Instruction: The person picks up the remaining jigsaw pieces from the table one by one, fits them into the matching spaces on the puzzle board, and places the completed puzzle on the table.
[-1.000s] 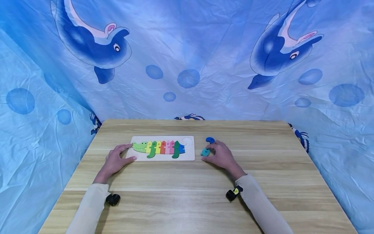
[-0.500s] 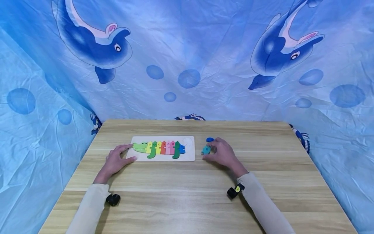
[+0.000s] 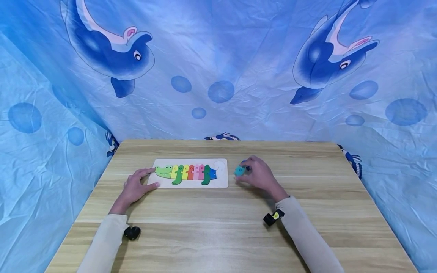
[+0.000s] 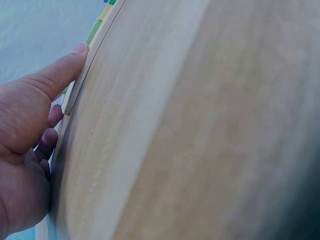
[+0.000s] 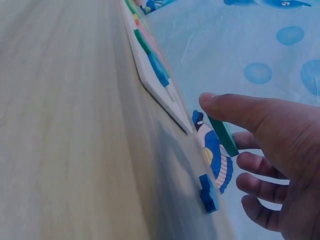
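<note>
A white puzzle board (image 3: pixel 221 182) lies on the table, carrying a crocodile of coloured pieces with a light green head (image 3: pixel 163 172). At the board's left end my left hand (image 3: pixel 135 186) rests, thumb on the near corner and index fingertip by the head. To the right of the board, my right hand (image 3: pixel 257 176) pinches a teal puzzle piece (image 3: pixel 239 170) between thumb and index finger. In the right wrist view this piece is held above the table, other fingers loosely bent. Below it lies a blue puzzle piece (image 5: pixel 208 194), mostly hidden by the hand in the head view.
An uncovered curved tail outline (image 3: pixel 220 165) shows at the board's right end, beside a blue piece (image 3: pixel 212 174) set in the board. The wooden table (image 3: pixel 205 227) reaches back to a blue dolphin-print curtain (image 3: pixel 252 113). Both wrists wear small black cameras.
My right hand has raised the teal piece off the table and turned it slightly, covering more of the blue piece behind. The left hand and the board stay where they were.
</note>
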The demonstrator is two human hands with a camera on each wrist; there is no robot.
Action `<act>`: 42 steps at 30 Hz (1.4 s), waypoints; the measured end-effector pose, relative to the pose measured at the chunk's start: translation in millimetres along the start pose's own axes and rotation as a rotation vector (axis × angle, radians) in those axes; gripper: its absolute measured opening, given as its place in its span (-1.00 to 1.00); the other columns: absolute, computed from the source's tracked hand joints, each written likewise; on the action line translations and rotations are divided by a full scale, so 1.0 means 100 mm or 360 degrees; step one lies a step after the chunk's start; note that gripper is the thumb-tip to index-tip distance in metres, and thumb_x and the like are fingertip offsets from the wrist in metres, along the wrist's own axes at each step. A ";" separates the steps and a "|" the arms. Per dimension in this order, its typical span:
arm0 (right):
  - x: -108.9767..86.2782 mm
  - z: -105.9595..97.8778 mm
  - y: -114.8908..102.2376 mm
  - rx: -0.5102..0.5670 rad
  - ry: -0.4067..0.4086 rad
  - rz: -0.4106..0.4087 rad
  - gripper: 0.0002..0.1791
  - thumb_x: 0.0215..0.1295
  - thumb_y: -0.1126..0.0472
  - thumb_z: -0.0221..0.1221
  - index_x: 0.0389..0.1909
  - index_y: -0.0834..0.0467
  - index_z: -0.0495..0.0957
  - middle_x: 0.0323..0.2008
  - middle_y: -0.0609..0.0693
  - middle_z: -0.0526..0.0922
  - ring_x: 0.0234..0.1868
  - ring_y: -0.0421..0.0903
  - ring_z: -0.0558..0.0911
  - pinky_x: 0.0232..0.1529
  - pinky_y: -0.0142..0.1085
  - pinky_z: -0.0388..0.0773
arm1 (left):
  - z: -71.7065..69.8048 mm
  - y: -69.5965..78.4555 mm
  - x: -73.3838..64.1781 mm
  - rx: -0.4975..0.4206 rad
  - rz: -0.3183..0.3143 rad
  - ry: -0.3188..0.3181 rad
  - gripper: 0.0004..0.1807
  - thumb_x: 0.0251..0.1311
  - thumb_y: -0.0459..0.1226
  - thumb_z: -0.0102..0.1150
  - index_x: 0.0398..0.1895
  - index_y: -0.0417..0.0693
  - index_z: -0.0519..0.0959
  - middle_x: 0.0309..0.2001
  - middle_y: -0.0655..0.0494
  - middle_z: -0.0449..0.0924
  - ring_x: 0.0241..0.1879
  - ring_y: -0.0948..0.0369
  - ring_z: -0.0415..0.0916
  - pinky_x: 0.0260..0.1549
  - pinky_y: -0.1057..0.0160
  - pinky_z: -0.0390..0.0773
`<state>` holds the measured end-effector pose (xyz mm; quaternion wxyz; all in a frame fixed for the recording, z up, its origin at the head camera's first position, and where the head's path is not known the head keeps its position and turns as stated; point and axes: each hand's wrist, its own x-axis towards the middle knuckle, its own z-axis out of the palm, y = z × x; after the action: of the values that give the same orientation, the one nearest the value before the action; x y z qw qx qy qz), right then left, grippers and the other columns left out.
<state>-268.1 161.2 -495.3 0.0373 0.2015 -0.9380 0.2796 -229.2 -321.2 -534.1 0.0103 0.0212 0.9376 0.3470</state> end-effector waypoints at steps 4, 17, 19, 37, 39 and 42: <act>0.04 0.01 -0.03 0.0007 -0.0009 -0.0012 -0.37 0.00 -0.14 0.56 0.08 0.09 0.73 -0.18 -0.06 0.58 -0.24 -0.11 0.51 -0.25 -0.23 0.49 | 0.00 0.01 0.01 -0.0004 -0.0001 -0.0004 -0.12 0.20 0.13 0.40 0.51 -0.03 0.36 0.50 -0.34 0.16 0.36 -0.36 0.09 0.11 -0.30 0.08; 0.19 0.06 -0.17 0.0007 -0.0019 -0.0051 -0.37 0.02 -0.13 0.55 0.10 0.08 0.73 -0.13 -0.01 0.63 -0.17 -0.04 0.52 -0.17 -0.14 0.49 | 0.01 -0.02 0.02 -0.0018 -0.0001 -0.0007 -0.12 0.20 0.13 0.40 0.51 -0.03 0.36 0.50 -0.33 0.16 0.37 -0.35 0.08 0.12 -0.30 0.07; 0.22 0.09 -0.18 0.0017 -0.0030 -0.0051 -0.37 0.04 -0.13 0.55 0.11 0.08 0.72 -0.09 -0.01 0.64 -0.12 -0.03 0.55 -0.12 -0.12 0.51 | 0.01 -0.02 0.02 -0.0015 0.0005 -0.0004 -0.13 0.20 0.13 0.40 0.51 -0.03 0.36 0.50 -0.34 0.17 0.37 -0.36 0.08 0.11 -0.30 0.07; 0.37 0.26 -0.27 0.0071 -0.0117 -0.0062 -0.41 0.04 -0.13 0.54 0.08 0.06 0.73 -0.09 -0.04 0.61 -0.11 -0.06 0.55 -0.08 -0.12 0.52 | -0.01 -0.04 0.01 -0.0019 -0.0007 -0.0017 -0.10 0.19 0.16 0.39 0.51 -0.04 0.35 0.50 -0.33 0.16 0.36 -0.35 0.08 0.10 -0.29 0.07; 0.38 0.27 -0.29 0.0064 -0.0134 -0.0072 -0.40 0.05 -0.14 0.54 0.08 0.05 0.73 -0.11 -0.05 0.60 -0.14 -0.09 0.53 -0.12 -0.16 0.51 | -0.01 -0.04 0.01 -0.0021 -0.0014 -0.0016 -0.12 0.20 0.15 0.39 0.51 -0.04 0.36 0.50 -0.32 0.16 0.36 -0.34 0.08 0.11 -0.28 0.07; 0.40 0.29 -0.30 0.0054 -0.0147 -0.0084 -0.41 0.05 -0.14 0.53 0.08 0.05 0.73 -0.12 -0.05 0.61 -0.16 -0.11 0.52 -0.14 -0.19 0.50 | 0.00 -0.03 0.01 -0.0017 -0.0021 -0.0016 -0.12 0.20 0.15 0.39 0.51 -0.03 0.36 0.50 -0.32 0.16 0.36 -0.34 0.08 0.11 -0.27 0.07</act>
<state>-291.6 108.0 -497.3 -0.0022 0.2394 -0.9282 0.2849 -230.6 -323.4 -535.8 0.0174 0.0169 0.9357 0.3519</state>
